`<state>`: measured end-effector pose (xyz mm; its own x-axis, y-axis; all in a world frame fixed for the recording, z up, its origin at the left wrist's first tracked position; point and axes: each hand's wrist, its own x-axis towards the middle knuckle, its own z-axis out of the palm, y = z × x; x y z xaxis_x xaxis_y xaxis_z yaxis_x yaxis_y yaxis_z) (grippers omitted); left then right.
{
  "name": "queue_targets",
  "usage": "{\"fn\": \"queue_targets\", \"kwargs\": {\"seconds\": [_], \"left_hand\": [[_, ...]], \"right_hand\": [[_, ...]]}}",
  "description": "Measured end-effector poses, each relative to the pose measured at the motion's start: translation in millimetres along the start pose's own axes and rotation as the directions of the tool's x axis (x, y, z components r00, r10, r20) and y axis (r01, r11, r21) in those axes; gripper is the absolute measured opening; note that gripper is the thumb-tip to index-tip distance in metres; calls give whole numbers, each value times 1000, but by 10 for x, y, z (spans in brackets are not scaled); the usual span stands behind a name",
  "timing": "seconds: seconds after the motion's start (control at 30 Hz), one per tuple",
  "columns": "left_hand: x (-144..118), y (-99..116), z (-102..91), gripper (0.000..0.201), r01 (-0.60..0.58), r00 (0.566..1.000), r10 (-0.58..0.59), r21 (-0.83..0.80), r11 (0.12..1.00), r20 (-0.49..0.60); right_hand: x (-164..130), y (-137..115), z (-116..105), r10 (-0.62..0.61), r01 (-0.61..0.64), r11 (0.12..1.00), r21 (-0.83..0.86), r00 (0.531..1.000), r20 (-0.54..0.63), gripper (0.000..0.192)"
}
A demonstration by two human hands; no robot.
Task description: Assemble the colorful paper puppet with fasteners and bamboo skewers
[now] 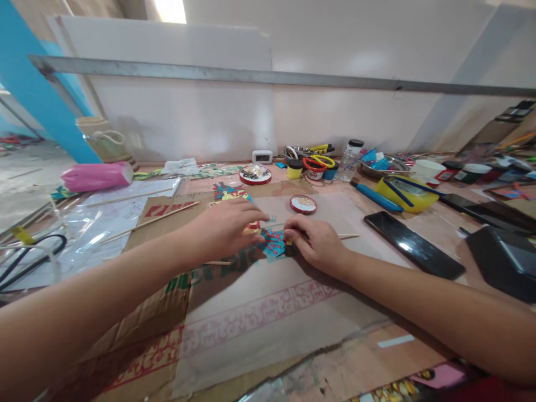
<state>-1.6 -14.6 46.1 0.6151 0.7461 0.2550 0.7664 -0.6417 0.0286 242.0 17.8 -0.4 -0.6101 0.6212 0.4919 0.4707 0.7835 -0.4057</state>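
Head view: cardboard (136,240) and paper (259,340) lie before white boards (335,123), left hand (226,229) spread, right hand (316,240) curled, grip unclear.

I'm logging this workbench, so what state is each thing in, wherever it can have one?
Left hand: open, fingers spread
Right hand: fingers curled; grip unclear
Blue-and-red piece: between the hands
Phone: screen up, dark with a glare spot
Yellow pot: black lid on
Clear bottle: upright, black cap on
Nearer red-rimmed dish: holding small pale bits
White clock: upright, display unreadable
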Motion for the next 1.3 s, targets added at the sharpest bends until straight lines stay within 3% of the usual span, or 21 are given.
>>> {"fn": "queue_targets", "kwargs": {"seconds": [0.1,0.17,0.3,0.4,0.5,0.6,0.97,1.3], "left_hand": [[213,138,154,56,-26,995,30,-38,999,99],[264,156,271,56,-13,994,20,-66,998,106],[233,119,445,49,29,999,-25,-197,980,26],[199,96,500,39,113,991,-131,-317,942,-34],[193,88,515,20,145,977,-198,-439,887,-76],[203,95,513,22,140,972,-215,-515,846,-89],[230,162,422,20,111,968,-209,-518,848,-136],[224,140,451,22,110,969,-207,-521,846,-132]], "right_hand": [[3,27,-11,25,-24,999,29,998,-51,13],[7,55,-20,32,-29,999,37,996,-78,14],[22,91,-43,35,-34,999,12,996,-80,15],[32,85,-52,54,-52,998,21,996,-74,15],[37,65,-46,61,-60,998,26,996,-66,13],[36,46,-33,65,-64,998,17,997,-52,12],[-5,36,-12,-32,33,999,11,998,-57,11],[-3,55,-4,-122,122,993,1,990,-70,13]]}}
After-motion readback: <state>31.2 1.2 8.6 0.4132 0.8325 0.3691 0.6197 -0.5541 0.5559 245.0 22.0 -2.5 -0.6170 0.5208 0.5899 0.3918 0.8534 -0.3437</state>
